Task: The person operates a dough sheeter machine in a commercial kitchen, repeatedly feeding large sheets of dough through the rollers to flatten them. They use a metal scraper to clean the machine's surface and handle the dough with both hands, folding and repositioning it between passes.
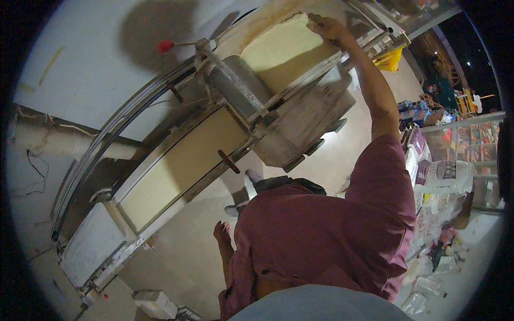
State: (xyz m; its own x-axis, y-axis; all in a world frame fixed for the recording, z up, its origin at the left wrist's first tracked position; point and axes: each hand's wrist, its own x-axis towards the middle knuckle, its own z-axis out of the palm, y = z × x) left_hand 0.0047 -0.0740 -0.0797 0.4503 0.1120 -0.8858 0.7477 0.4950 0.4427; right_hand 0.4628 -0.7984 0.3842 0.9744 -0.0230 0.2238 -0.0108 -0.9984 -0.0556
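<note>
A pale sheet of dough (pixel 281 52) lies on the far bed of a dough sheeter, running up to its metal roller housing (pixel 237 86). My right hand (pixel 327 29) reaches out to the far end of this sheet and touches its edge. Whether the fingers pinch the dough or only rest on it is too small to tell. On the near side of the rollers stretches a cream conveyor belt (pixel 180 168), partly in shadow. My left hand (pixel 223 232) hangs low beside my body, away from the machine, with fingers loosely curled and nothing visible in them.
A lever with a red knob (pixel 165 46) sticks up from the roller housing, near the white wall. Short handles (pixel 229 161) jut from the bed's side. Packed sacks (pixel 417 156) and plastic bags stand at right. A white block-shaped object (pixel 156 304) sits on the floor.
</note>
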